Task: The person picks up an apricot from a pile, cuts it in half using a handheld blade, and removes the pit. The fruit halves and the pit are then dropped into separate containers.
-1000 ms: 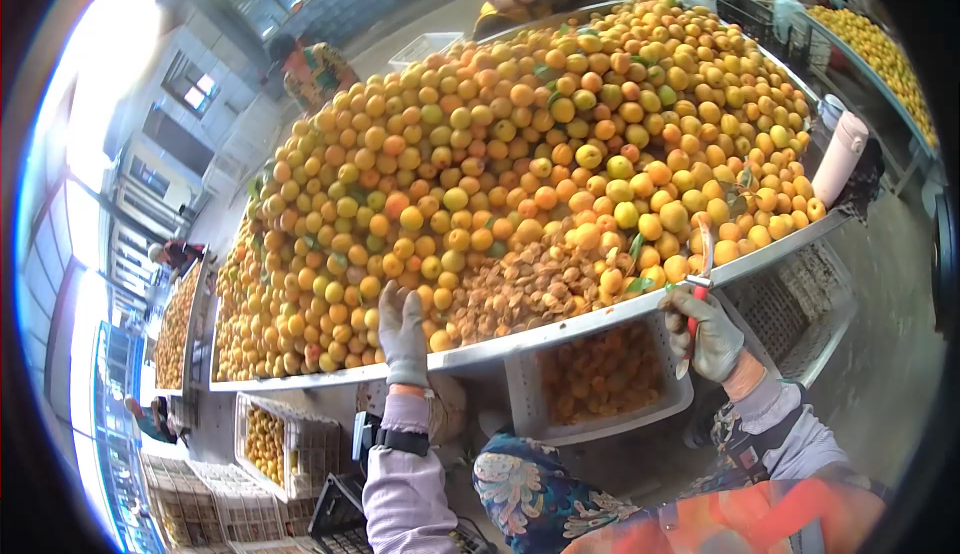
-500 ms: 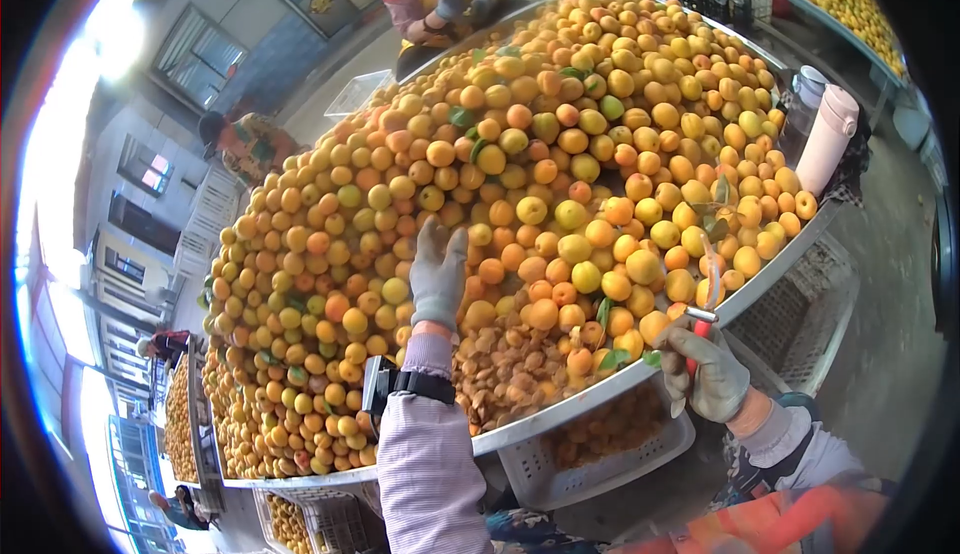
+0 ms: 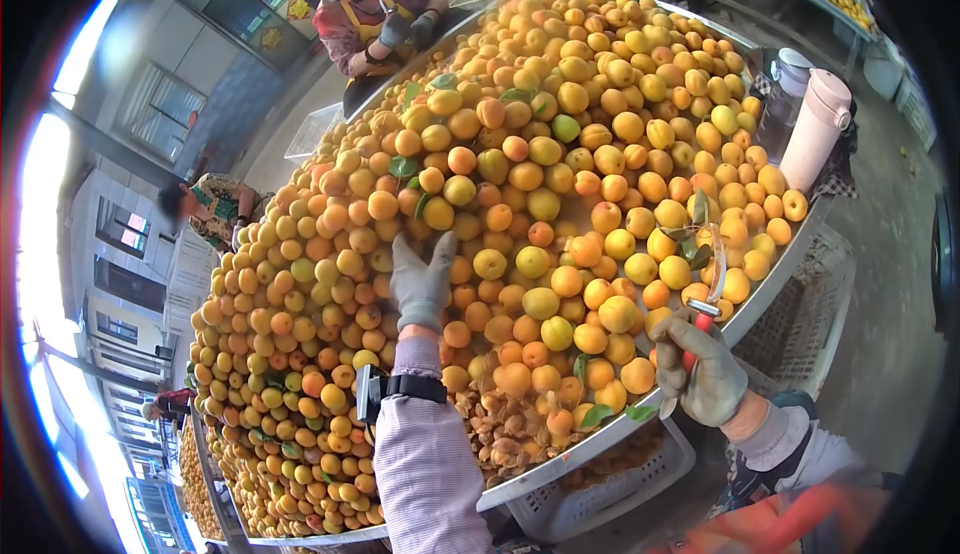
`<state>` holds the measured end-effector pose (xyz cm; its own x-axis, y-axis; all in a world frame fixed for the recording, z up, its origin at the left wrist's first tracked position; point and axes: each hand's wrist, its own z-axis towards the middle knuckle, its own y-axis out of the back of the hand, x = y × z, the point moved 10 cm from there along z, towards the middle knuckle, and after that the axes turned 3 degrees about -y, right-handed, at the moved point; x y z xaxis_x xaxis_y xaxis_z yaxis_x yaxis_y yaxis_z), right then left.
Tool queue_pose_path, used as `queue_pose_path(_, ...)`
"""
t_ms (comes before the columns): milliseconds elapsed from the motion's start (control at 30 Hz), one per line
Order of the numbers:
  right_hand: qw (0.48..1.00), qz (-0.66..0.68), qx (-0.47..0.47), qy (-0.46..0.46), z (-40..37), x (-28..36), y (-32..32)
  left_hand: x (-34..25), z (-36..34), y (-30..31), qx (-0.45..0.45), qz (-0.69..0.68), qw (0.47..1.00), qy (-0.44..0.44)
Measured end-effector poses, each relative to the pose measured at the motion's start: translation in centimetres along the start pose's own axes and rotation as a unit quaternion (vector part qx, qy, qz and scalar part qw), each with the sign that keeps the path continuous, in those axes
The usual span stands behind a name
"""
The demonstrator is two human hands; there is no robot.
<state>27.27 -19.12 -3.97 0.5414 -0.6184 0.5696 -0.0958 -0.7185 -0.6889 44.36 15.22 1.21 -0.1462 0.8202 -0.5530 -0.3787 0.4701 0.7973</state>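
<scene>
Fruit (image 3: 541, 303) lies heaped across our rimmed table (image 3: 590, 448). Left hand (image 3: 421, 279) wide, thumb apart, reaching over the heap. Right hand (image 3: 703, 369) closed on a red-handled blade (image 3: 703, 324). Below the rim, we note a perforated crate (image 3: 562, 514) holding orange-brown pieces.

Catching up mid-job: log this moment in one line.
left hand: open, at fruit pile | right hand: gripping red-handled tool | brown heap: by near table rim
</scene>
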Motion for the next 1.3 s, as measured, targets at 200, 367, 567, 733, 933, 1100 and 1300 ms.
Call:
queue_pose_path(200,1.000,0.019,-0.016,0.007,0.4,0.3,0.8,-1.2,3.9,-0.6,-0.026,0.041,0.999,-0.025)
queue_pose_path(367,1.000,0.020,0.002,0.016,1.0,0.5,0.8,-1.6,5.0,-1.3,-0.024,-0.024,0.999,-0.001)
queue_pose_path(567,0.999,0.027,0.008,0.024,1.0,0.8,0.4,-4.1,0.9,-6.3,0.100,-0.250,0.962,-0.047)
queue_pose_path(733,0.998,0.053,0.001,0.025,1.7,0.5,1.0,-8.6,-0.9,-6.7,0.154,-0.146,0.973,-0.095)
queue_pose_path(933,0.998,0.052,-0.005,0.020,2.8,0.6,0.8,-13.9,-3.0,-5.8,0.169,-0.084,0.955,-0.228)
queue_pose_path(1100,0.999,0.030,0.007,0.041,2.6,1.2,0.5,-14.6,-0.5,-2.6,0.134,-0.383,0.902,-0.150)
queue_pose_path(1300,0.994,-0.086,-0.006,0.071,2.3,2.3,0.3,-9.4,10.8,-5.1,-0.103,0.186,0.907,-0.362)
